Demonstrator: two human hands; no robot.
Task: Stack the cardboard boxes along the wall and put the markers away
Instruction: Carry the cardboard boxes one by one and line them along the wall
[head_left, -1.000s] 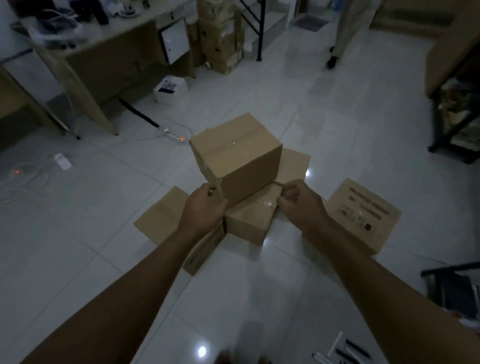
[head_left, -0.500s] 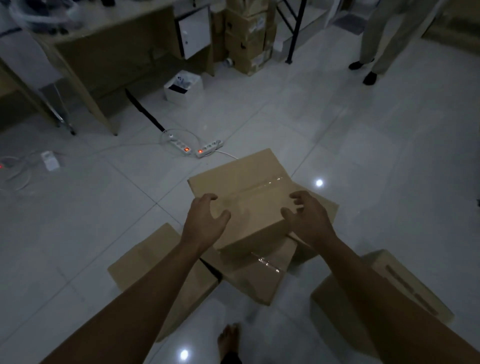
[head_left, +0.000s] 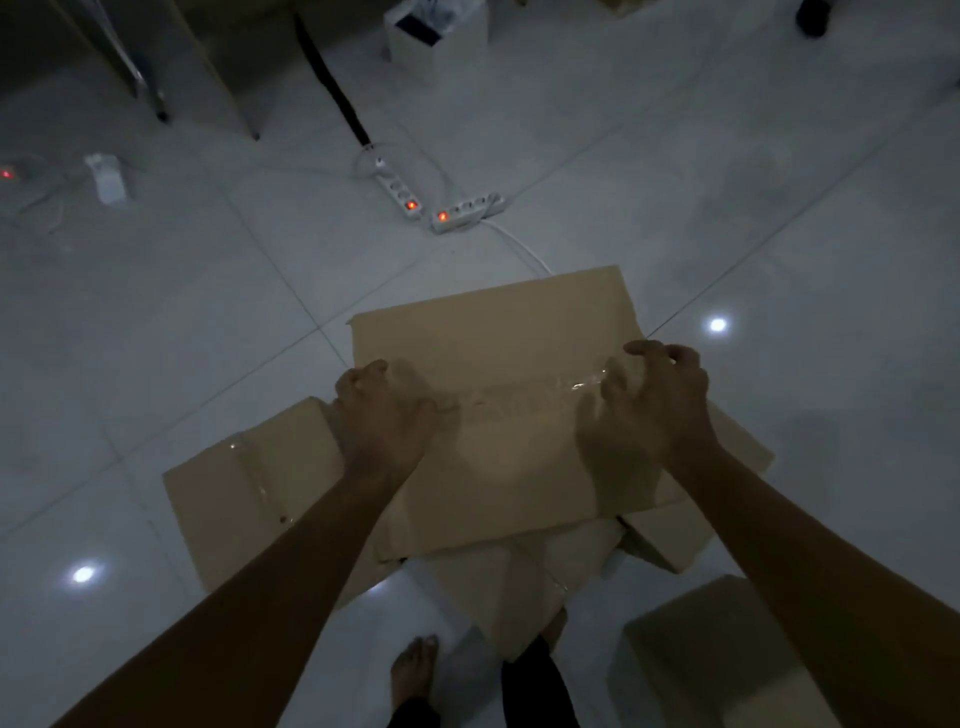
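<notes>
A taped cardboard box sits on top of a pile of other boxes on the tiled floor, just in front of me. My left hand curls over its left edge and my right hand curls over its right edge, so both grip it at the sides. Under it lie a box to the left, one below the middle and one to the right. Another box stands apart at the lower right. No markers are in view.
Two white power strips with red lights and their cables lie on the floor beyond the boxes. A white bin, desk legs and a white adapter are further back. My bare foot is below the pile.
I have leaned in over the pile. My hands have spread from the top of the box out to its left and right edges and closed on them.
</notes>
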